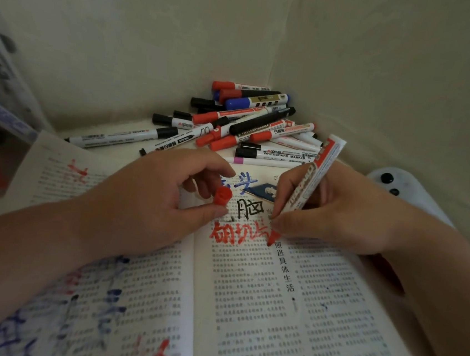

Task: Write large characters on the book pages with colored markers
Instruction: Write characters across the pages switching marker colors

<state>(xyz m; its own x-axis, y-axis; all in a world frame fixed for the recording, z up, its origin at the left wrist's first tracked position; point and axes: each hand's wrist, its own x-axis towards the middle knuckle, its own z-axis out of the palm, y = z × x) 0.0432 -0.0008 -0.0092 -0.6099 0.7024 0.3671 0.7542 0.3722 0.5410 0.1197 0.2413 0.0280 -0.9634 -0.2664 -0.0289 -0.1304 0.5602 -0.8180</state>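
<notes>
Right hand [334, 214] grips the red marker [312, 180], its tip down on the right page of the open book [272, 312], at the end of the red characters [236, 234]. Left hand [150, 195] pinches the red cap [222, 196] between thumb and fingers, perhaps just above the page. Farther back lies a pile of markers [250, 127].

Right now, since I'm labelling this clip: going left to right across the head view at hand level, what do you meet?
In order: left hand → red cap it holds → red marker, gripped by the right hand → white device with black buttons.
</notes>
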